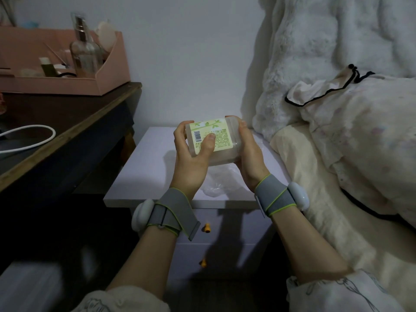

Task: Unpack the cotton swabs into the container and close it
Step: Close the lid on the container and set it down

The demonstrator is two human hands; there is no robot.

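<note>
Dim bedroom light falls on a pale lilac nightstand [144, 167] at the centre of the frame, and just above its top both hands hold up the translucent plastic box of cotton swabs [213, 140], tilted so its yellow-green label with a barcode faces the camera. At the box's left end, the left hand [193, 158] grips it with its thumb laid across the label and its fingers curled over the far upper corner. From the other end the right hand [247, 152] clasps it, fingers wrapped round the far side. Each wrist wears a grey strap with green edging and a white rounded device. Under the box, on the nightstand's top, lies crumpled clear plastic wrapping [216, 183]. Below, the nightstand's drawer fronts carry two small orange knobs [206, 228]. Right of the frame holds a bed with a cream sheet [299, 176], a patterned quilt with black piping [360, 136] and a white fluffy blanket [315, 52] against the wall. At left stands a dark wooden desk [74, 131] with a looped white cable [33, 138], and in the upper left a pink organiser tray [112, 70] holds a clear glass bottle [84, 52].
</note>
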